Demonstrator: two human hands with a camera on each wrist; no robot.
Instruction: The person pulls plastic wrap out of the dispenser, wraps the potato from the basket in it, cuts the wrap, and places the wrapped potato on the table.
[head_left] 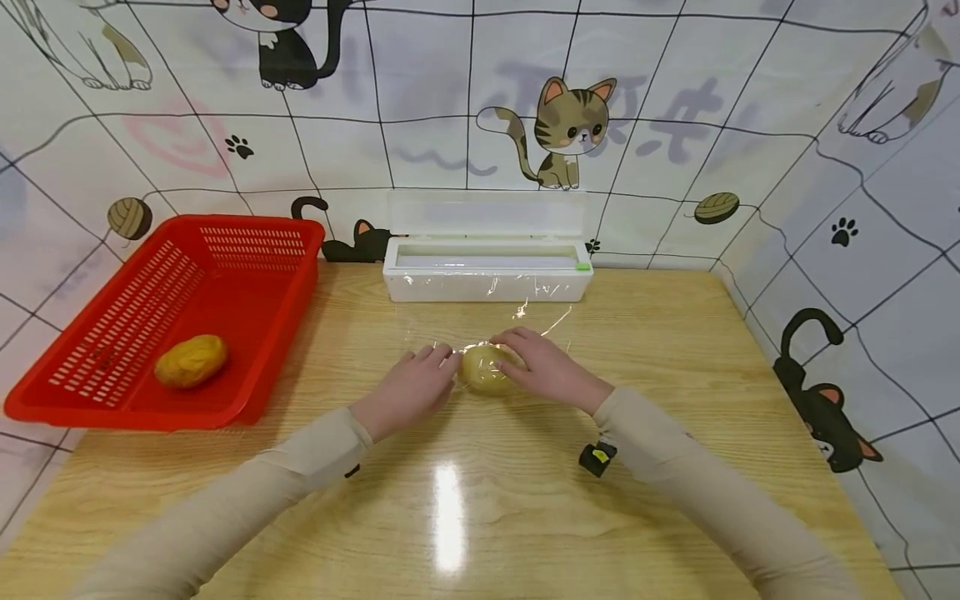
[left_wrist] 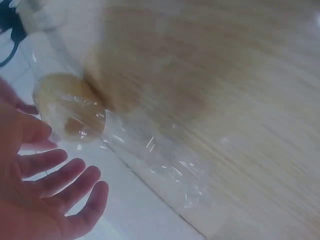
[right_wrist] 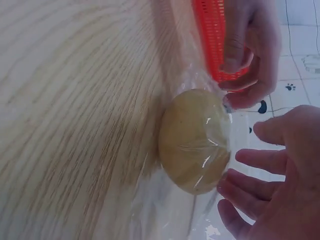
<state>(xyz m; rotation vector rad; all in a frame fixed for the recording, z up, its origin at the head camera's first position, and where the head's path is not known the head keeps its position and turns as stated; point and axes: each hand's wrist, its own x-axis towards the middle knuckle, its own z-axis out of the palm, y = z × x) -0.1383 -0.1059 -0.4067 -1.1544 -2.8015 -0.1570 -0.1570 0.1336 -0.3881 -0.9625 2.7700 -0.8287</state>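
A pale yellow potato (head_left: 483, 371) lies on the table under clear cling film (head_left: 521, 312), which spreads from it towards the white dispenser. My left hand (head_left: 416, 387) is at the potato's left side, its fingertips close to the film. In the left wrist view, that hand's fingers (left_wrist: 75, 175) are spread and slightly bent, with nothing between them. My right hand (head_left: 551, 367) reaches over the potato's right side. The right wrist view has its loosely bent fingers (right_wrist: 250, 185) right at the wrapped surface, the film lying tight and creased over the potato.
A white film dispenser (head_left: 487, 287) with its lid raised stands at the back of the wooden table (head_left: 660, 333). To the left is a red basket (head_left: 255, 350) holding another yellow potato (head_left: 191, 361). A cat-patterned wall covering (head_left: 427, 150) rises behind and at both sides.
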